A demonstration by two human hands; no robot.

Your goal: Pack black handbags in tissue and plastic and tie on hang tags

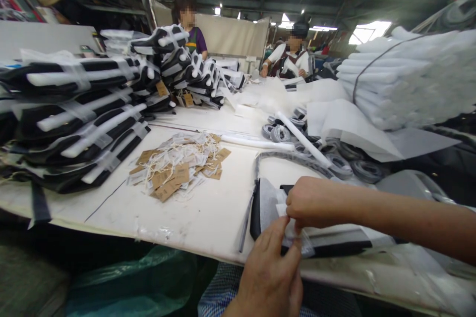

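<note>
A black bag with a grey panel and clear plastic on it lies at the table's front edge, right of the middle. My left hand reaches up from below, its fingertips at white material on the bag. From the right comes my right hand, its fingers curled and pinched at the same white material. The fingertips of both hands nearly meet; what lies between them is too small to make out. A grey strap loops behind the bag.
Brown and white tags lie heaped on the table. Wrapped black bags are stacked at left. Rolled grey straps and white tubes lie behind my hands; a white bundle stands at right. Two people are across the table.
</note>
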